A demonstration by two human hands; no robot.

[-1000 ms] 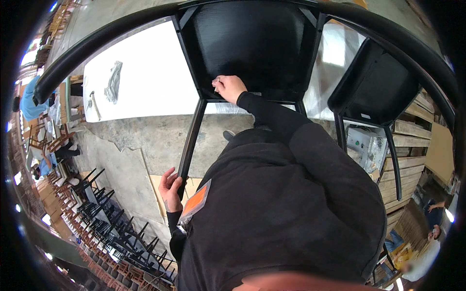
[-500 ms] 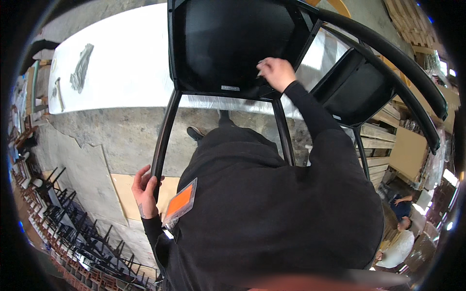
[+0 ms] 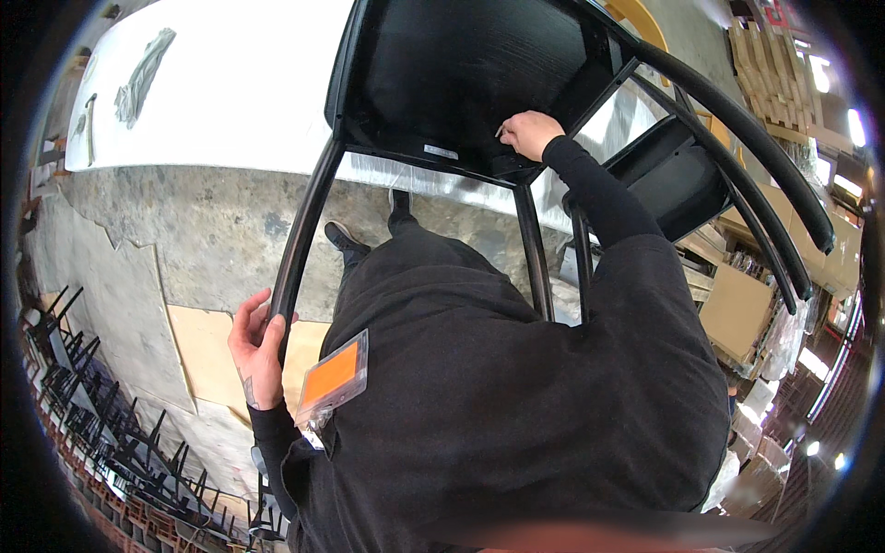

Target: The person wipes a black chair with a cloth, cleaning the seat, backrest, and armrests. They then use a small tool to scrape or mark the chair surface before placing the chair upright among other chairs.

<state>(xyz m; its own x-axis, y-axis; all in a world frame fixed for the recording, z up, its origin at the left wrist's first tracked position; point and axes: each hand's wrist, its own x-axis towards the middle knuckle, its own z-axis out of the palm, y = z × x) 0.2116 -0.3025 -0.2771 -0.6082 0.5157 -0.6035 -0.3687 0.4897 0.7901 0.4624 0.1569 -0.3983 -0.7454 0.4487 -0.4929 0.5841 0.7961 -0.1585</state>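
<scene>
A black wooden chair (image 3: 461, 74) lies turned over at the edge of a white-covered table (image 3: 230, 83), its seat underside facing me and its legs reaching toward me. My left hand (image 3: 256, 355) curls its fingers and thumb round the end part of the left chair leg (image 3: 304, 238). Over the seat's underside, near the base of the right leg (image 3: 533, 240), my right hand (image 3: 532, 136) is closed in a pinch. What its fingertips hold, if anything, is too small to make out. A small pale label (image 3: 441, 152) sits on the frame's near edge.
Right of my right arm stands a second overturned black chair (image 3: 668, 180). A crumpled grey cloth (image 3: 145, 78) lies on the table. Stacked pallets (image 3: 765, 78) and a cardboard box (image 3: 737, 311) are to the right; many dark chairs (image 3: 120, 442) crowd the lower left.
The view has shifted and turned slightly. My right hand stays at the same corner of the seat underside, its fingertips now lower against it. My left hand remains on the leg.
</scene>
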